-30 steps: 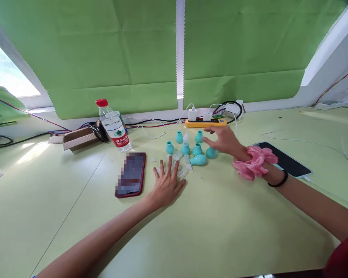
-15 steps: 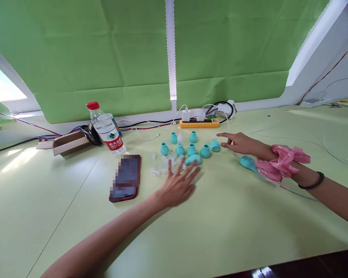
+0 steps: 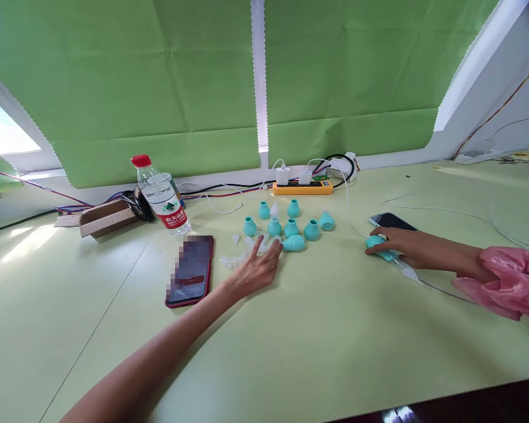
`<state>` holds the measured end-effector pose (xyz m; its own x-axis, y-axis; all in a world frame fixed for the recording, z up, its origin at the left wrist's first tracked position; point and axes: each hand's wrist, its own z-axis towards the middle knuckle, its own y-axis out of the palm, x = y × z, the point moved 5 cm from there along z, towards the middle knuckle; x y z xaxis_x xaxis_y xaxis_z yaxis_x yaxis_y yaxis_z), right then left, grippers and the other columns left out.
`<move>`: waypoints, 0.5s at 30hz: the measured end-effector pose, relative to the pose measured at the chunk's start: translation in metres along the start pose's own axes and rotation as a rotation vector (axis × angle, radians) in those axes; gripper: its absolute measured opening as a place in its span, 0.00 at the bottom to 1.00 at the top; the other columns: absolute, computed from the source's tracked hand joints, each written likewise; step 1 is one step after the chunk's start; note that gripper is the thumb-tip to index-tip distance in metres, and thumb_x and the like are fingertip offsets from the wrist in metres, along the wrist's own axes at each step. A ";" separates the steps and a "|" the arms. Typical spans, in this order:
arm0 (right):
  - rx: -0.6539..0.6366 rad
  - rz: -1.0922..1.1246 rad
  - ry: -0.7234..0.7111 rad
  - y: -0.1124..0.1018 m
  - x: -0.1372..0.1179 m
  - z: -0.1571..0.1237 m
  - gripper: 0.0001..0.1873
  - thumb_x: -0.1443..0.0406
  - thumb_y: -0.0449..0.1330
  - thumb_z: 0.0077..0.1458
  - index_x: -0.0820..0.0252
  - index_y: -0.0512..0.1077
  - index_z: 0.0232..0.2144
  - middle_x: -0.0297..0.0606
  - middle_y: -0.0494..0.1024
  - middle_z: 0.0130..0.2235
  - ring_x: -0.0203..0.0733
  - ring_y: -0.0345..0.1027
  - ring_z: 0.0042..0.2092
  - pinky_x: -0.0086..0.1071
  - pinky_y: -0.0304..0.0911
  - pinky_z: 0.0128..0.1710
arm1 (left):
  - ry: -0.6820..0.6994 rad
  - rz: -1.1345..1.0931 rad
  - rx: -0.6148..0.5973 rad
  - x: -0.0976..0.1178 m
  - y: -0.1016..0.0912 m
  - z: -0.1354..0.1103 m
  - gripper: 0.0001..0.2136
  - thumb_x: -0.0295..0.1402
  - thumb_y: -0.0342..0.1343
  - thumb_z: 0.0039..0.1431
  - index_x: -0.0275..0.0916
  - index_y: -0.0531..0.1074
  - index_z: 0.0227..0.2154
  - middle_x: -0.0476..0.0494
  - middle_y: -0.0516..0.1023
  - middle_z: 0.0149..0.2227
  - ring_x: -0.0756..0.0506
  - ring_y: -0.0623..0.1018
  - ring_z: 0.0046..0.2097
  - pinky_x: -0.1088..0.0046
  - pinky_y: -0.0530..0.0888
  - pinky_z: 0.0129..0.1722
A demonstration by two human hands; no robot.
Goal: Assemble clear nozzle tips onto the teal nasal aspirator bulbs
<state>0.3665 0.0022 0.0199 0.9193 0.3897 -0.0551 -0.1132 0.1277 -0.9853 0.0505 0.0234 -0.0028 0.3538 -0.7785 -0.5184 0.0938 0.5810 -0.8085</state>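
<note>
On the right of the table, my right hand (image 3: 408, 247) has its thumb and fingers around a turquoise squeeze bulb (image 3: 374, 241) that has a clear tip (image 3: 405, 271) pointing toward me. My left hand (image 3: 256, 265) reaches in among small clear plastic pieces (image 3: 261, 239), its fingers apart and bent down onto them. Beside those fingertips a turquoise bulb (image 3: 294, 243) lies on its side. Several open-necked turquoise bulbs (image 3: 311, 230) stand behind, and one of them (image 3: 274, 227) carries a clear tip (image 3: 274, 210). Another bulb (image 3: 327, 221) is tipped over.
A red-cased phone (image 3: 189, 273) and a water bottle (image 3: 162, 197) are at left, near an open cardboard box (image 3: 108, 218). At the back sits an orange power strip (image 3: 302, 188) with chargers and cables. Another phone (image 3: 393, 221) lies behind my right hand.
My right hand has drawn back to the right and down, from near the tipped bulb onto the bulb with the tip. My left hand has shifted slightly left onto the clear pieces.
</note>
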 end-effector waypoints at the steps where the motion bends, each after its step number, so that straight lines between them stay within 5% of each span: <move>1: -0.075 -0.031 -0.052 0.001 0.002 0.000 0.17 0.68 0.52 0.46 0.48 0.72 0.38 0.42 0.69 0.46 0.42 0.66 0.43 0.32 0.60 0.35 | -0.003 -0.016 0.014 0.001 -0.001 0.000 0.14 0.20 0.42 0.57 0.32 0.68 0.43 0.34 0.62 0.54 0.38 0.58 0.57 0.47 0.55 0.53; 3: -0.157 -0.114 -0.080 -0.009 0.007 0.004 0.17 0.66 0.52 0.48 0.52 0.70 0.41 0.47 0.66 0.48 0.45 0.65 0.43 0.34 0.58 0.34 | -0.051 -0.101 0.050 0.003 -0.008 0.001 0.14 0.22 0.42 0.57 0.34 0.67 0.43 0.35 0.65 0.52 0.38 0.61 0.55 0.47 0.56 0.52; 5: -0.072 -0.187 -0.006 -0.033 0.007 0.011 0.17 0.60 0.54 0.48 0.53 0.69 0.42 0.49 0.66 0.46 0.44 0.66 0.38 0.34 0.56 0.30 | -0.140 -0.250 0.086 0.004 -0.020 0.002 0.13 0.26 0.43 0.58 0.36 0.66 0.43 0.36 0.68 0.49 0.39 0.65 0.52 0.50 0.59 0.50; 9: 0.173 -0.162 -0.016 -0.064 -0.047 0.026 0.19 0.49 0.57 0.42 0.52 0.70 0.34 0.43 0.72 0.32 0.41 0.63 0.28 0.34 0.50 0.25 | -0.360 -0.635 0.116 0.001 -0.050 0.006 0.15 0.38 0.45 0.56 0.36 0.65 0.43 0.38 0.73 0.40 0.43 0.70 0.43 0.63 0.68 0.40; 13: 0.199 0.003 -0.238 -0.034 -0.141 0.038 0.17 0.50 0.54 0.45 0.57 0.69 0.22 0.38 0.69 0.21 0.39 0.61 0.24 0.33 0.48 0.26 | -0.561 -0.804 0.087 -0.010 -0.061 0.008 0.18 0.43 0.43 0.57 0.36 0.61 0.46 0.41 0.73 0.36 0.46 0.71 0.38 0.70 0.69 0.34; 15: 0.187 0.082 -0.237 -0.009 -0.173 0.046 0.19 0.51 0.52 0.48 0.59 0.68 0.19 0.37 0.68 0.18 0.37 0.60 0.22 0.32 0.47 0.25 | -0.589 -0.740 0.013 -0.013 -0.054 0.007 0.17 0.40 0.38 0.60 0.36 0.68 0.34 0.43 0.72 0.26 0.47 0.72 0.30 0.73 0.66 0.28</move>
<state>0.1909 -0.0245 0.0456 0.7930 0.6049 -0.0720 -0.2706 0.2439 -0.9313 0.0478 0.0041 0.0493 0.6131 -0.7071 0.3524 0.4920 -0.0073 -0.8706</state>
